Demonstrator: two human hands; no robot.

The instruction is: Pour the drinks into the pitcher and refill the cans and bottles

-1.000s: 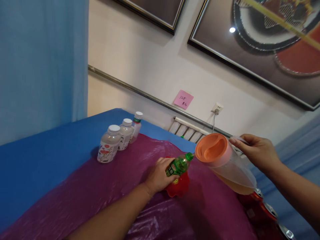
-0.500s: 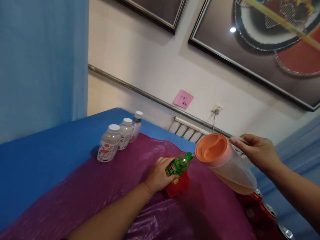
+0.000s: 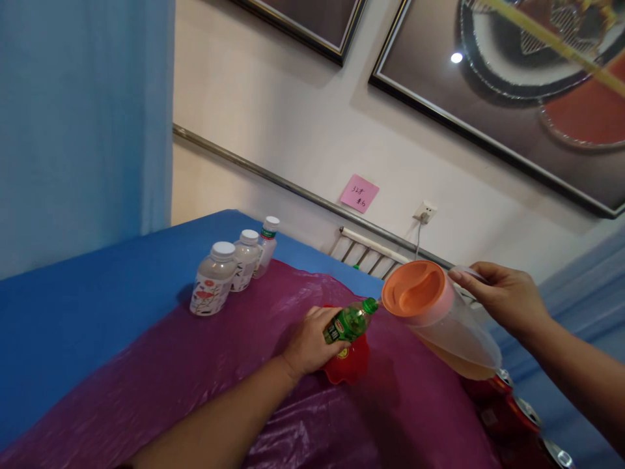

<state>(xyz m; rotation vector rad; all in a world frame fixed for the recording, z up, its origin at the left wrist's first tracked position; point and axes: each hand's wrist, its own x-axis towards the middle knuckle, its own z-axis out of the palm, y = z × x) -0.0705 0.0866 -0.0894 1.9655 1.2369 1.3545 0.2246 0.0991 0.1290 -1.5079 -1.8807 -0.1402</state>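
Note:
My left hand [image 3: 315, 342] is wrapped round a small green plastic bottle [image 3: 350, 323], which leans to the right. A scalloped red dish [image 3: 355, 365] with a yellow mark lies on the table below it. With my right hand [image 3: 510, 296] I grip the handle of a clear pitcher [image 3: 459, 326] that has an orange lid [image 3: 414, 290]. The pitcher is tipped to the left, brownish liquid along its lower side, and its spout is at the bottle's mouth. Whether liquid passes between them is too small to tell.
Three white-capped bottles [image 3: 213, 280] stand in a row at the left. Several red cans [image 3: 512, 413] are at the right edge. Purple plastic sheeting [image 3: 205, 384] covers part of the blue table [image 3: 122, 293]. Behind are a radiator [image 3: 374, 251] and a metal pipe [image 3: 273, 179].
Hardly anything differs. Both hands, the green bottle and the tipped pitcher keep their places; the view has shifted very slightly.

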